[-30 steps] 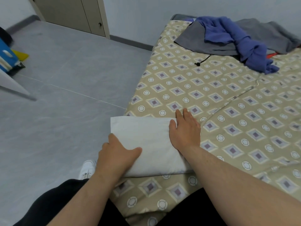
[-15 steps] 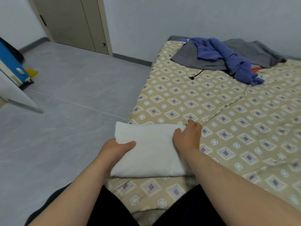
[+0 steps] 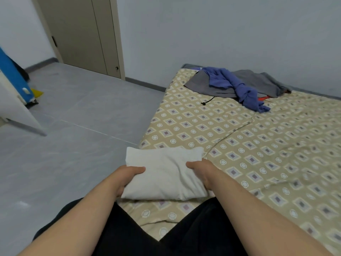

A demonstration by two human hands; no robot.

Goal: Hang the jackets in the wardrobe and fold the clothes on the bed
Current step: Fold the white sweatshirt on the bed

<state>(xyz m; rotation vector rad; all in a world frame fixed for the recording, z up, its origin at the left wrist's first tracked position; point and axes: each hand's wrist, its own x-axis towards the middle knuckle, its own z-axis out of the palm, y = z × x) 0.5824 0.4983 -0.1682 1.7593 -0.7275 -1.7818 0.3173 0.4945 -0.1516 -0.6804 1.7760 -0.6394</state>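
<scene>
Left hand (image 3: 127,177) and right hand (image 3: 203,171), each with a grip on the folded white garment (image 3: 166,175) (thumbs on top)

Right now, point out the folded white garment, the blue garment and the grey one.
folded white garment (image 3: 166,174): head view, top face
blue garment (image 3: 247,95): head view, bunched middle
grey garment (image 3: 198,85): head view, left flap

Folded white garment (image 3: 164,174), bed (image 3: 276,145) corner

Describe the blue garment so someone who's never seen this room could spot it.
Find the patterned bed, then its far end by the wall. The blue garment lies crumpled across a flatter grey garment there, the only blue thing on the bed.
</scene>
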